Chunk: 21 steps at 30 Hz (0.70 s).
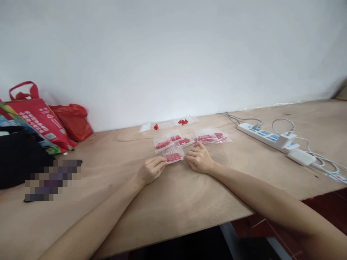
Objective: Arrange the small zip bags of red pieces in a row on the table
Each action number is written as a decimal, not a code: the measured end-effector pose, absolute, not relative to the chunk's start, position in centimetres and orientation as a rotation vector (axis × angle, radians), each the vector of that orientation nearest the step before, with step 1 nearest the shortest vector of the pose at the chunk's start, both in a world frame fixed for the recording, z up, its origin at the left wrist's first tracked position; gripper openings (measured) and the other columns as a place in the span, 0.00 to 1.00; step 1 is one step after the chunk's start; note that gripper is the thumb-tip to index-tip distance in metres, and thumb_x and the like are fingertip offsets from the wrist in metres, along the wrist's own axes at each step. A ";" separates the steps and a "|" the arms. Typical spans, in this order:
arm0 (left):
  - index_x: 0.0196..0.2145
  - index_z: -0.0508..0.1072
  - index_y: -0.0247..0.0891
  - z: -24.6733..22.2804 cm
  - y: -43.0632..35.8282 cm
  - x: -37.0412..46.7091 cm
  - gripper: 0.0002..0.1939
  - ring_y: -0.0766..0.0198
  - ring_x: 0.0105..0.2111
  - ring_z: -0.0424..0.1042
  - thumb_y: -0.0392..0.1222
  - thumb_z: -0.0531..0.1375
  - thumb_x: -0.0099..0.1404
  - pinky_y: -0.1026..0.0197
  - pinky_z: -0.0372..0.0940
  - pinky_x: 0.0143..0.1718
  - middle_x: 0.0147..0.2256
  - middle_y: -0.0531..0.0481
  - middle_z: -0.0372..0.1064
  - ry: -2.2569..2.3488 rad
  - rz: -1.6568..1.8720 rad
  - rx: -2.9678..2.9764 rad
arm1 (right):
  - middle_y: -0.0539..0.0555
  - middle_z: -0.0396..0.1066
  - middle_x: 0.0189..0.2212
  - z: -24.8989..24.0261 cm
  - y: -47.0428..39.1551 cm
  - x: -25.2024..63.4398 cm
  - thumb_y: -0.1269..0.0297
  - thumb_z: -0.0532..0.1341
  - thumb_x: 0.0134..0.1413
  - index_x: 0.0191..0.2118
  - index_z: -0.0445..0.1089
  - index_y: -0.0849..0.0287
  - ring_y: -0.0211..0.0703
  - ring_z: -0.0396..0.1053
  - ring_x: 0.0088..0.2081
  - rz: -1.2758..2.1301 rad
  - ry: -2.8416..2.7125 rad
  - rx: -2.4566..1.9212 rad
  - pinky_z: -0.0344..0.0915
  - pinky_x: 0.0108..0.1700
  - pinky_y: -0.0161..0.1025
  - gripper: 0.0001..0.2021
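A small clear plastic bag (173,156) with a row of red pieces in it lies on the wooden table, between my two hands. My left hand (152,169) pinches its left corner between thumb and fingers. At the opposite corner, the curled fingers of my right hand (199,159) are closed on the bag's edge. Just behind it are more clear bags of red pieces, one bag (168,141) to the left and another bag (207,138) to the right, partly overlapping. What the red pieces are is too small to tell.
Near the wall lie loose red pieces (183,122) on clear bags. A white power strip (267,137) with plugs, a white adapter (300,157) and cables is on the right. To the left stand a red printed bag (40,122), a red plastic bag (74,122) and a black bag (21,159).
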<state>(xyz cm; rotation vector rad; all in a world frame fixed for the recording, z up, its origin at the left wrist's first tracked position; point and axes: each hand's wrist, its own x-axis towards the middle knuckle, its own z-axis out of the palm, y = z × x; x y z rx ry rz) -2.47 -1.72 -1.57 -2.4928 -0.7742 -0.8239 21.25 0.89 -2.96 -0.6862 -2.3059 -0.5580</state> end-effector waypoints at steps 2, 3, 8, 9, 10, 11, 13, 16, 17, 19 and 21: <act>0.28 0.71 0.38 -1.6 -1.7 -2.2 0.07 0.67 0.32 0.71 0.36 0.53 0.59 0.65 0.68 0.34 0.29 0.50 0.72 -0.763 -0.865 -2.497 | 0.50 0.63 0.19 -3.0 0.8 21.1 0.71 0.48 0.54 0.22 0.66 0.58 0.36 0.56 0.26 -0.559 -2.291 -0.702 0.47 0.42 0.41 0.15; 0.29 0.70 0.38 -1.6 -1.7 -2.0 0.07 0.67 0.32 0.71 0.36 0.53 0.59 0.65 0.68 0.34 0.30 0.50 0.72 -0.766 -0.888 -2.503 | 0.50 0.63 0.19 -3.0 0.7 21.0 0.71 0.48 0.54 0.22 0.66 0.59 0.36 0.57 0.26 -0.552 -2.288 -0.707 0.48 0.41 0.41 0.15; 0.33 0.71 0.39 -1.8 -1.2 -0.2 0.07 0.66 0.36 0.70 0.36 0.53 0.59 0.62 0.67 0.39 0.33 0.50 0.71 -0.782 -0.925 -2.553 | 0.50 0.64 0.20 -3.0 0.5 20.4 0.70 0.48 0.54 0.23 0.66 0.59 0.35 0.58 0.26 -0.522 -2.288 -0.676 0.48 0.41 0.40 0.14; 0.32 0.71 0.39 -1.9 -1.1 0.3 0.07 0.66 0.35 0.70 0.36 0.53 0.59 0.62 0.67 0.38 0.33 0.50 0.71 -0.767 -0.912 -2.562 | 0.50 0.65 0.20 -3.0 0.5 20.3 0.69 0.48 0.54 0.23 0.66 0.59 0.35 0.58 0.26 -0.517 -2.287 -0.672 0.48 0.41 0.40 0.14; 0.32 0.71 0.39 -1.9 -0.9 0.6 0.08 0.66 0.35 0.70 0.35 0.52 0.59 0.61 0.67 0.38 0.33 0.50 0.72 -0.751 -0.894 -2.564 | 0.50 0.65 0.20 -3.0 0.5 20.2 0.69 0.48 0.54 0.24 0.66 0.59 0.35 0.59 0.26 -0.511 -2.285 -0.674 0.48 0.40 0.40 0.13; 0.32 0.71 0.39 -1.9 -0.8 0.9 0.08 0.65 0.34 0.70 0.35 0.52 0.59 0.61 0.67 0.37 0.33 0.50 0.72 -0.728 -0.878 -2.555 | 0.50 0.65 0.20 -3.0 0.4 20.1 0.68 0.48 0.55 0.24 0.67 0.59 0.35 0.59 0.26 -0.506 -2.281 -0.678 0.48 0.40 0.40 0.13; 0.31 0.71 0.38 -1.9 -0.6 1.3 0.07 0.65 0.33 0.71 0.35 0.52 0.59 0.61 0.67 0.35 0.32 0.49 0.71 -0.665 -0.856 -2.506 | 0.50 0.65 0.20 -3.0 0.4 20.0 0.68 0.48 0.55 0.24 0.67 0.59 0.35 0.59 0.26 -0.501 -2.273 -0.684 0.48 0.40 0.40 0.13; 0.31 0.70 0.36 -1.8 -0.5 1.5 0.07 0.65 0.31 0.70 0.33 0.52 0.58 0.62 0.67 0.33 0.31 0.48 0.71 -0.557 -0.837 -2.411 | 0.50 0.65 0.21 -3.0 0.4 20.0 0.69 0.49 0.55 0.25 0.67 0.59 0.35 0.59 0.27 -0.523 -2.262 -0.671 0.47 0.40 0.40 0.13; 0.31 0.70 0.35 -1.7 -0.6 1.5 0.06 0.65 0.31 0.70 0.33 0.52 0.58 0.62 0.67 0.33 0.30 0.48 0.71 -0.528 -0.838 -2.385 | 0.50 0.65 0.21 -3.0 0.4 20.0 0.69 0.49 0.55 0.26 0.67 0.59 0.35 0.59 0.27 -0.542 -2.254 -0.659 0.47 0.40 0.39 0.12; 0.30 0.69 0.34 -1.5 -0.7 1.6 0.05 0.66 0.30 0.70 0.32 0.53 0.58 0.63 0.67 0.32 0.29 0.48 0.71 -0.483 -0.844 -2.343 | 0.49 0.65 0.21 -3.0 0.4 20.0 0.69 0.49 0.55 0.26 0.67 0.59 0.35 0.58 0.28 -0.590 -2.242 -0.628 0.47 0.39 0.39 0.12; 0.29 0.68 0.33 -1.4 -0.7 1.7 0.04 0.66 0.29 0.69 0.32 0.54 0.57 0.63 0.66 0.31 0.28 0.49 0.70 -0.448 -0.848 -2.311 | 0.49 0.65 0.20 -2.9 0.4 20.0 0.70 0.50 0.54 0.26 0.67 0.59 0.35 0.57 0.28 -0.631 -2.243 -0.593 0.47 0.39 0.39 0.11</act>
